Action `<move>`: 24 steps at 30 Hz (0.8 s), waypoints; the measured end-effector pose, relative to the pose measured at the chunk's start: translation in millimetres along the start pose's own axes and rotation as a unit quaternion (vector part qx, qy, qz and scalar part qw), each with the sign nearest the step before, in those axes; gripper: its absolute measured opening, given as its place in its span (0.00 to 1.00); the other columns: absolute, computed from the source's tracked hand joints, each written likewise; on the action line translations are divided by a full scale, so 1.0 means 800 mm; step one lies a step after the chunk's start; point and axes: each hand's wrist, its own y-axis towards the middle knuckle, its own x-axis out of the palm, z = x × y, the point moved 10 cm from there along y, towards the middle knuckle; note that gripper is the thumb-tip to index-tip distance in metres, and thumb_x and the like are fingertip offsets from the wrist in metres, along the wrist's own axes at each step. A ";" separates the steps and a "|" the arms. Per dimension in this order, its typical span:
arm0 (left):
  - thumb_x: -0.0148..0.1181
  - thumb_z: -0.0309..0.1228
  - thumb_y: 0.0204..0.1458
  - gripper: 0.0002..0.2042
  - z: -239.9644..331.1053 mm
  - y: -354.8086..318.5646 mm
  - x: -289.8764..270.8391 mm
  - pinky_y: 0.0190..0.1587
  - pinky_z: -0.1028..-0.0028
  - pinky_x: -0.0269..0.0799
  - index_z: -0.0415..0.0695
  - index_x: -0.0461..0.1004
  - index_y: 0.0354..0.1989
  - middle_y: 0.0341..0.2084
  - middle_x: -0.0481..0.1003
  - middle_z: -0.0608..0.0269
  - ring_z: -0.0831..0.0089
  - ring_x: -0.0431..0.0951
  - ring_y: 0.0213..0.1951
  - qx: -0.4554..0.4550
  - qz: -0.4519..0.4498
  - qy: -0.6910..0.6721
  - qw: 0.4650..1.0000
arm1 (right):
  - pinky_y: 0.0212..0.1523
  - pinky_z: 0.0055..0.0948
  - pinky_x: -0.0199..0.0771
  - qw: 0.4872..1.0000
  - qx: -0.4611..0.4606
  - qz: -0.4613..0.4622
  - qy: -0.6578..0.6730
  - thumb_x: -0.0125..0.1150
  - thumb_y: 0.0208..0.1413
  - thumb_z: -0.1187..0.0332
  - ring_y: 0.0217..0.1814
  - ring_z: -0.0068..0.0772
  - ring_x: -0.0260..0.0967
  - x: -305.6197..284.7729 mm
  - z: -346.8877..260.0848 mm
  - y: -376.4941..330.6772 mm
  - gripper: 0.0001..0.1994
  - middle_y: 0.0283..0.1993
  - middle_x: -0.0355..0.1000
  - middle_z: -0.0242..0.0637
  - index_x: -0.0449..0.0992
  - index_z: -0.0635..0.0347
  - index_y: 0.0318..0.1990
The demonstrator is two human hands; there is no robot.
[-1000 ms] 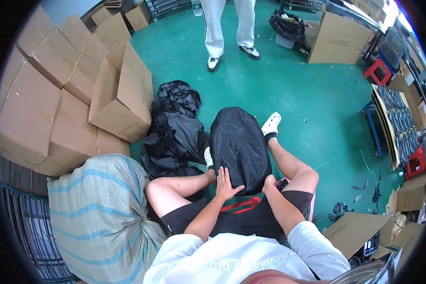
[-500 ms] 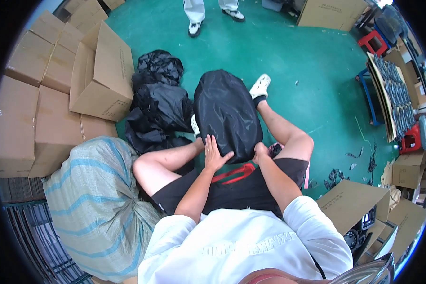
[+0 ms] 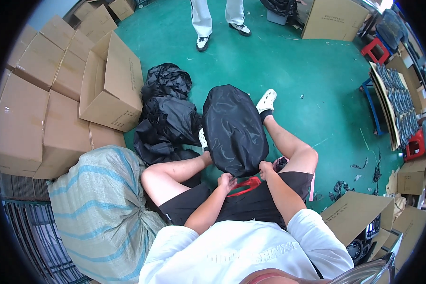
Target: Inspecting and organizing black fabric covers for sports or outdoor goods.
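Left hand (image 3: 227,181) and right hand (image 3: 266,170) curl at the black bundle (image 3: 234,130), grip unclear; between them, a partly hidden red piece (image 3: 254,181).

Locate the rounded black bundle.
Head view, centre: the bundle is between the wearer's legs, right of the crumpled fabric, left hand and right hand at its near end.

Bulging black bundle (image 3: 235,128) between bare legs (image 3: 293,137), left fingers (image 3: 228,178) and right fingers (image 3: 262,166) curled at its near edge.

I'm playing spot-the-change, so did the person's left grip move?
Yes: judged against the striped sack, the left grip has moved back, closer to the white shirt.
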 end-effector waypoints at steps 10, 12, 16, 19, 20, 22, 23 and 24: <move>0.49 0.25 0.52 0.08 -0.019 0.023 0.002 0.47 0.61 0.69 0.42 0.73 0.39 0.39 0.76 0.59 0.61 0.77 0.45 -0.032 0.003 0.049 0.998 | 0.13 0.33 0.58 0.998 0.002 -0.023 -0.055 0.46 0.53 0.71 0.16 0.34 0.62 -0.001 0.002 0.009 0.09 0.23 0.67 0.42 0.74 0.63 0.33; 0.50 0.24 0.52 0.07 -0.021 0.033 -0.003 0.46 0.62 0.69 0.42 0.73 0.38 0.37 0.77 0.60 0.62 0.77 0.44 -0.032 -0.002 0.040 0.999 | 0.13 0.33 0.62 0.998 -0.018 -0.018 -0.063 0.46 0.54 0.72 0.16 0.35 0.65 0.002 -0.001 0.013 0.11 0.24 0.71 0.44 0.75 0.65 0.37; 0.50 0.22 0.51 0.07 -0.018 0.039 -0.012 0.40 0.63 0.70 0.42 0.73 0.37 0.33 0.77 0.60 0.64 0.78 0.38 -0.010 0.022 0.058 0.998 | 0.12 0.34 0.65 0.997 -0.015 -0.023 -0.075 0.47 0.54 0.74 0.15 0.37 0.67 0.009 0.001 0.016 0.10 0.24 0.72 0.46 0.76 0.68 0.34; 0.51 0.22 0.52 0.06 -0.010 0.038 -0.015 0.29 0.67 0.69 0.41 0.73 0.35 0.27 0.76 0.60 0.68 0.76 0.29 0.013 0.043 0.120 0.992 | 0.11 0.34 0.62 0.997 -0.020 -0.008 -0.071 0.48 0.53 0.75 0.14 0.35 0.65 0.010 0.002 0.028 0.09 0.22 0.71 0.45 0.76 0.69 0.29; 0.52 0.21 0.51 0.04 -0.004 0.039 -0.013 0.23 0.70 0.67 0.41 0.73 0.34 0.24 0.75 0.59 0.70 0.75 0.24 0.031 0.044 0.156 0.986 | 0.10 0.34 0.60 0.997 -0.035 0.007 -0.064 0.48 0.52 0.76 0.13 0.35 0.64 0.008 0.001 0.034 0.09 0.21 0.71 0.45 0.75 0.69 0.26; 0.56 0.21 0.50 0.01 0.007 0.037 -0.025 0.16 0.74 0.61 0.41 0.73 0.29 0.18 0.72 0.60 0.73 0.69 0.17 0.035 0.062 0.173 0.982 | 0.10 0.34 0.57 0.993 -0.030 -0.007 -0.110 0.49 0.49 0.78 0.13 0.35 0.64 0.021 0.000 0.044 0.08 0.20 0.69 0.45 0.74 0.69 0.23; 0.58 0.21 0.48 0.02 0.024 0.037 -0.032 0.15 0.75 0.58 0.41 0.73 0.26 0.17 0.72 0.61 0.74 0.67 0.14 0.091 0.071 0.212 0.970 | 0.10 0.34 0.57 0.993 -0.056 0.027 -0.099 0.51 0.48 0.80 0.12 0.35 0.63 0.024 -0.004 0.042 0.08 0.18 0.68 0.45 0.74 0.69 0.21; 0.58 0.21 0.46 0.02 0.032 0.054 -0.015 0.15 0.74 0.57 0.41 0.74 0.25 0.16 0.71 0.62 0.74 0.66 0.15 0.118 0.049 0.258 0.958 | 0.12 0.36 0.60 0.990 -0.072 0.058 -0.111 0.51 0.48 0.80 0.14 0.38 0.66 0.011 -0.011 0.073 0.07 0.20 0.71 0.47 0.75 0.71 0.23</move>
